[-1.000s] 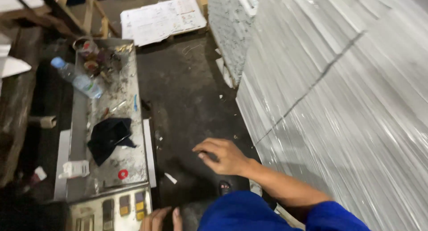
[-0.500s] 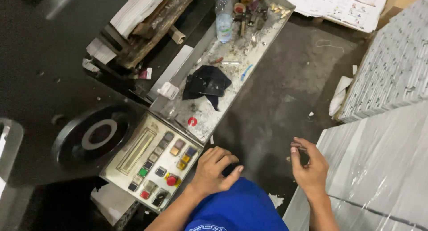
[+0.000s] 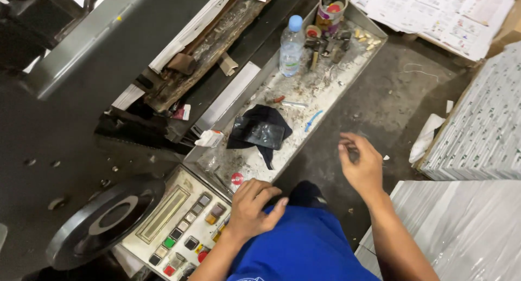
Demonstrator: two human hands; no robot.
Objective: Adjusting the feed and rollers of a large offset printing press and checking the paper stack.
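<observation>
Left hand (image 3: 254, 202) loosely curled, empty, fingertips resting at the edge of a grey control panel (image 3: 176, 227) of coloured push buttons. Right hand (image 3: 361, 164) raised over the dark floor (image 3: 391, 102), fingers half bent, grasping nothing visible. Panel fixed, rigid; buttons probably small and stiff, best pressed with one fingertip. Beyond, a metal tray (image 3: 325, 91) carrying a black cloth (image 3: 260, 132), plastic water bottle (image 3: 291, 45), tin (image 3: 332, 10).

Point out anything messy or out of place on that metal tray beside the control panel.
The metal tray is grimy and cluttered: a crumpled black cloth lies mid-tray, with loose tools and scraps around the water bottle. Nothing looks spilled.
</observation>
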